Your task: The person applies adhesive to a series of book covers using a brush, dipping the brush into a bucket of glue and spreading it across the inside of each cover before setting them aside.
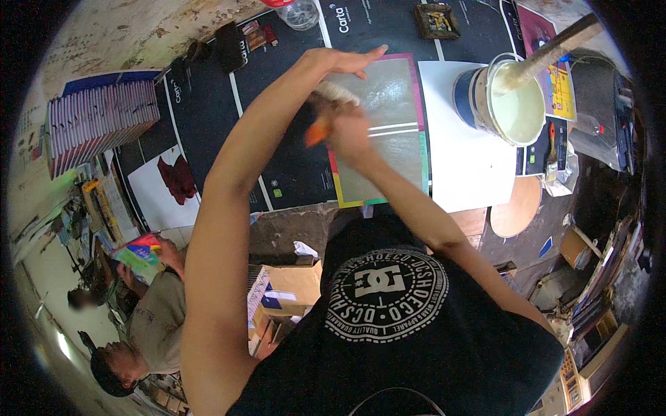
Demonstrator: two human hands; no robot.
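Observation:
My right hand (350,139), smeared by motion, is closed around a brush with an orange handle (317,132) and pale bristles (338,92). The bristles are over the upper left part of a book-cover sheet (392,90). That sheet looks grey and wet, with coloured edges and two white lines across its middle. At its far edge my left hand (349,61) is stretched out with the fingers extended, and holds nothing I can see. To the right, on white paper (454,166), stands a bucket (470,97) of pale paste (520,107) with a stick (555,52) resting in it.
A stack of books (104,125) stands at the left, near a dark red cloth (177,179). Along the far side are a plastic bottle (300,14) and a small tray (437,21). At lower left another person (159,312) holds a colourful booklet (141,253).

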